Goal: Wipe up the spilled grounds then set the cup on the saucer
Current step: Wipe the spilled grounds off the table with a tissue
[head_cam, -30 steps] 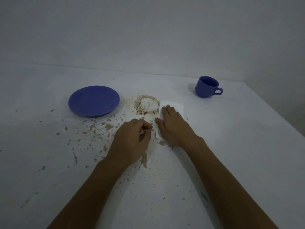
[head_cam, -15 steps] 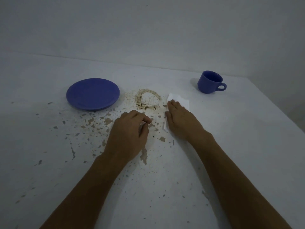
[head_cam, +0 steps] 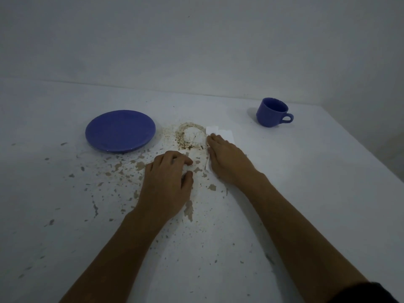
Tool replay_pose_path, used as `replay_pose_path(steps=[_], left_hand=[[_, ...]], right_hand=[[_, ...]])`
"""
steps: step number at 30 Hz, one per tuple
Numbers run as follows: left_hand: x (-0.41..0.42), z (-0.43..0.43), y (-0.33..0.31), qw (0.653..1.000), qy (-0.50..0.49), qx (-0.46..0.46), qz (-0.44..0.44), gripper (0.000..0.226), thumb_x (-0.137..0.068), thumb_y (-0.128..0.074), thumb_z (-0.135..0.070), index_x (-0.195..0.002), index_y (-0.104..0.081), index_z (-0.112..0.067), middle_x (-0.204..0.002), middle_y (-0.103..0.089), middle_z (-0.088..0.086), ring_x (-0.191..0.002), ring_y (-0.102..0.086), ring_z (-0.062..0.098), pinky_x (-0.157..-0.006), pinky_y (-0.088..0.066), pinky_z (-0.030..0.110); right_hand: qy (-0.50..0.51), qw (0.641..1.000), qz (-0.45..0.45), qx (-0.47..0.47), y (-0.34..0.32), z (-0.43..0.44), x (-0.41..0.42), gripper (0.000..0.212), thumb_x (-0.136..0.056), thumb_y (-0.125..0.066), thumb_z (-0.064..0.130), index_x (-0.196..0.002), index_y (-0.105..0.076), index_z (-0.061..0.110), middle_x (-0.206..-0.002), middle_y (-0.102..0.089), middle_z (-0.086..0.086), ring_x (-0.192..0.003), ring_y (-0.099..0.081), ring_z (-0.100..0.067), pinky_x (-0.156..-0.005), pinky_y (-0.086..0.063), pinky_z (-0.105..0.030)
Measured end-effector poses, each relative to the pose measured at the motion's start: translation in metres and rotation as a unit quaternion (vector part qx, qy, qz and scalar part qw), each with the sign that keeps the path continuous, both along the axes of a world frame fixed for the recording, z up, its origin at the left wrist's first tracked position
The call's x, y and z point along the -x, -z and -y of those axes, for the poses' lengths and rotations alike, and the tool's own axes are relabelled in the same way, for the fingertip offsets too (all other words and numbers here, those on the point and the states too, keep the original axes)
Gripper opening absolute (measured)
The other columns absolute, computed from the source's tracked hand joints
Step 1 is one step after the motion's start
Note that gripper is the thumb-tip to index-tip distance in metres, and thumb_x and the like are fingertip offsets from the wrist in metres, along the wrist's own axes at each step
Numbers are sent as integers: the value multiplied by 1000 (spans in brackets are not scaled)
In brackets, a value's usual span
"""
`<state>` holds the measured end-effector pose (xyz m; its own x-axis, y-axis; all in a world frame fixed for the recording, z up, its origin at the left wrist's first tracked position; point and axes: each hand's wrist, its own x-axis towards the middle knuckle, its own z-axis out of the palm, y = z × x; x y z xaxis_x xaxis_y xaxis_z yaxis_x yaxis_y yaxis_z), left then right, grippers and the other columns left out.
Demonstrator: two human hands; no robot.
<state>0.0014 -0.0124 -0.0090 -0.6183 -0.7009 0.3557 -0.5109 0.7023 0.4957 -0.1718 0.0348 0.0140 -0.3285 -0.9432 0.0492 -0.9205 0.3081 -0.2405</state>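
Note:
A ring of brown spilled grounds (head_cam: 189, 137) lies on the white table (head_cam: 306, 193), just right of the blue saucer (head_cam: 120, 130). My right hand (head_cam: 227, 159) lies flat on a white napkin (head_cam: 221, 132), whose far edge touches the right side of the ring. Most of the napkin is hidden under the palm. My left hand (head_cam: 167, 182) rests on the table in front of the ring, its fingers curled and its thumb tucked near the forefinger. I see nothing held in it. The blue cup (head_cam: 271, 112) stands upright at the back right, its handle pointing right.
Brown flecks and chipped patches (head_cam: 122, 169) scatter over the table from below the saucer to my left forearm. A plain wall (head_cam: 196, 51) runs behind the table. The table's right edge (head_cam: 371, 154) slants down the right side.
My right hand slid the napkin a little to the right of the ring, then back left against it. My left hand stayed curled in about the same spot.

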Motion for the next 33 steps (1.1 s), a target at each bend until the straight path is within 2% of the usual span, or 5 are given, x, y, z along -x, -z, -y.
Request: replay_pose_path(steps=[9,18,24,29,33], left_hand=[[0,1,3,1000,-9,5,20,25,-90,-54,-27,-113,-61,-21,-120,-59,1,-110,-52,20,-90,-33,31],[1,2,3,1000,-15,14,21,27,-87,-51,-31,-110,-62,-23,-117,-60,1,-107,-53,22,-88,-39,38],[2,2,4,1000,-16,12,18,25,-87,-51,-31,-109,-62,-24,-116,-59,0,-107,-53,22,-89,-40,38],[2,3,3,1000,-14,15,21,30,-86,-47,-34,-110,-62,-23,-117,-59,1,-108,-53,22,-89,-41,39],[2,2,5,999,-16,23,22,31,-85,-47,-34,-109,-63,-23,-115,-61,1,-105,-54,23,-87,-40,38]], right_hand=[[-75,997,-12,11,7,-16,-11,48,-103,-28,29,-149,-25,15,-158,-24,-3,-146,-21,-15,-111,-8,-19],[-55,998,6,38,4,4,-11,45,-102,-29,21,-143,-35,5,-152,-34,-16,-143,-29,-28,-117,-20,-32],[-69,998,-3,-3,5,-14,5,47,-103,-26,30,-149,-26,19,-158,-24,1,-146,-20,-13,-111,-10,-21],[-59,995,25,78,1,5,-10,38,-100,-34,13,-136,-45,6,-137,-52,-16,-123,-50,-30,-107,-40,-45],[-95,990,47,94,11,-6,-10,40,-95,-44,12,-133,-50,3,-133,-58,-20,-119,-58,-34,-104,-46,-45]])
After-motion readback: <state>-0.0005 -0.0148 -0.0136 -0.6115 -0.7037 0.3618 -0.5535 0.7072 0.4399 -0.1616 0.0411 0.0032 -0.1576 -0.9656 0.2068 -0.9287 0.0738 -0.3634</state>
